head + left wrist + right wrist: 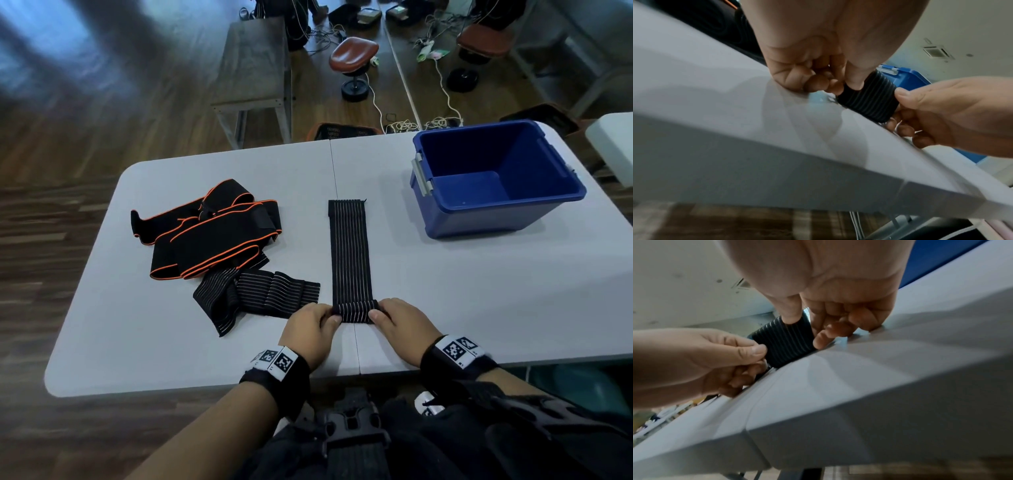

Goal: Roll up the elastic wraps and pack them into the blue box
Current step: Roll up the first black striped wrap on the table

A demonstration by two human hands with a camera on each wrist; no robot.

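Left hand (312,322): from the head view I read it pinching the left end of the rolled part of the striped wrap (350,260), thumb on the near side.
Right hand (401,320): I read it pinching the right end of the same roll.
Striped wrap: near end rolled between my two hands at the near edge of the worktop (462,274); the rest lies flat, running straight away from me.
Blue box (493,178): far right on the worktop, open, well apart from the wrap.
Second striped wrap (260,298): loose and crumpled, just left of my left hand.
Orange-edged wraps (209,229): loose pile, left of centre, touching the second striped wrap.
Left wrist view: left hand (818,65) has its thumb on top of the roll (869,100) and curled fingers behind; right hand (937,113) pinches the other end; blue box (908,78) behind.
Right wrist view: right hand (838,305) presses its thumb on the roll (783,344), fingertips at the worktop (879,386); left hand (705,356) pinches the opposite end.
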